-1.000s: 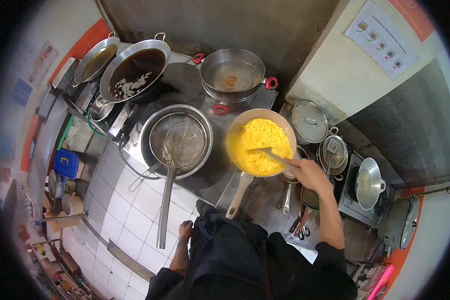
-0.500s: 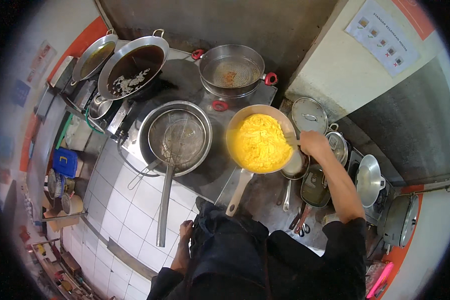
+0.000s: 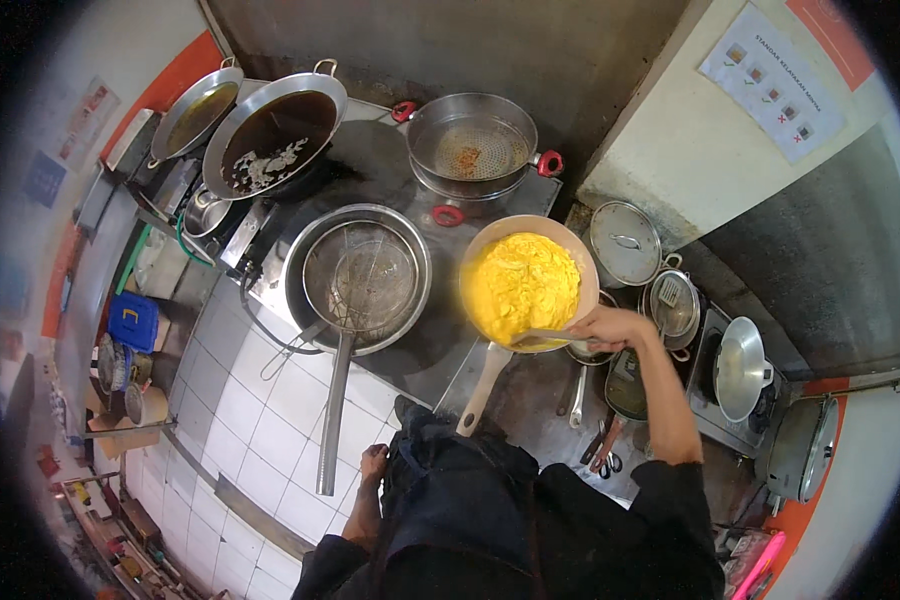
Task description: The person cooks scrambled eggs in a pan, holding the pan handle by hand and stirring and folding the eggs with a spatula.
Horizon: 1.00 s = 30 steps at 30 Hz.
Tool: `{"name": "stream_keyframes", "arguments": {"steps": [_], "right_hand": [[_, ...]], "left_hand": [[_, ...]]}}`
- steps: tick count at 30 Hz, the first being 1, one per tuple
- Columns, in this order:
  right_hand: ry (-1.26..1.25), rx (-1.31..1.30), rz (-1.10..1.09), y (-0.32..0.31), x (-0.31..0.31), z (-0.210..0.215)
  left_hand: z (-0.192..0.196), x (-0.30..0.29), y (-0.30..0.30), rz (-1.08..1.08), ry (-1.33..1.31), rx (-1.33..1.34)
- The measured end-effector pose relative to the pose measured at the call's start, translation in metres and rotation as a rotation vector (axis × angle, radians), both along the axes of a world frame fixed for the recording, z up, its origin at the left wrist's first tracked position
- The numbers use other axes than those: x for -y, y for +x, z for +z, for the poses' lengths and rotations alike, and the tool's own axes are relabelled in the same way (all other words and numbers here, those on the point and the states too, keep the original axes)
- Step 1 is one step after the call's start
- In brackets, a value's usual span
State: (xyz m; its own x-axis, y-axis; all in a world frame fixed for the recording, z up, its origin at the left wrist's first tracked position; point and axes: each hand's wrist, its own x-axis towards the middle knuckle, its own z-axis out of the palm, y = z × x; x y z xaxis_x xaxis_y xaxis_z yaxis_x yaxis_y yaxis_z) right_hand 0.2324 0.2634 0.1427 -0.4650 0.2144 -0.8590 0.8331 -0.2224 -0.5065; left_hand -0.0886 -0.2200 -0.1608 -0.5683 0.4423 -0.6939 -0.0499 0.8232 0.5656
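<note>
A pale frying pan [image 3: 580, 262] full of yellow scrambled egg [image 3: 523, 285] sits on the stove, its long handle pointing toward me. My right hand [image 3: 610, 327] is at the pan's near right rim, closed around a thin utensil [image 3: 540, 335] whose tip lies in the egg. My left hand [image 3: 373, 462] hangs low beside my body, fingers loosely curled, holding nothing that I can see.
A large metal pan with a wire skimmer [image 3: 360, 275] stands left of the egg pan. Behind are a steel pot with red handles [image 3: 473, 145] and two woks [image 3: 270, 130]. Lidded pots [image 3: 625, 243] and a small wok [image 3: 738, 368] crowd the right counter. White tiled floor [image 3: 240, 420] lies left.
My right hand has moved from the pan's far right rim down to its near right rim, bringing the utensil into the egg from there. The pan has stayed put.
</note>
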Motion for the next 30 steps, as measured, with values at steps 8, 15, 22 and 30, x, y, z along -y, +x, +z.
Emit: {"name": "stream_keyframes", "arguments": {"steps": [8, 15, 22, 30], "right_hand": [[-0.076, -0.226, -0.73, -0.046, 0.073, -0.05], [-0.315, -0.538, -1.176, -0.037, 0.075, -0.073], [-0.249, -0.477, -1.102, 0.025, 0.089, -0.036], [0.153, -0.11, -0.377, 0.003, 0.079, 0.043]], "left_hand": [[0.009, -0.015, -0.002, 0.086, 0.06, 0.099], [0.022, -0.021, 0.001, 0.139, 0.081, 0.121], [0.008, 0.0, 0.001, -0.11, 0.052, -0.028], [0.011, -0.005, -0.002, -0.075, 0.002, 0.0]]}}
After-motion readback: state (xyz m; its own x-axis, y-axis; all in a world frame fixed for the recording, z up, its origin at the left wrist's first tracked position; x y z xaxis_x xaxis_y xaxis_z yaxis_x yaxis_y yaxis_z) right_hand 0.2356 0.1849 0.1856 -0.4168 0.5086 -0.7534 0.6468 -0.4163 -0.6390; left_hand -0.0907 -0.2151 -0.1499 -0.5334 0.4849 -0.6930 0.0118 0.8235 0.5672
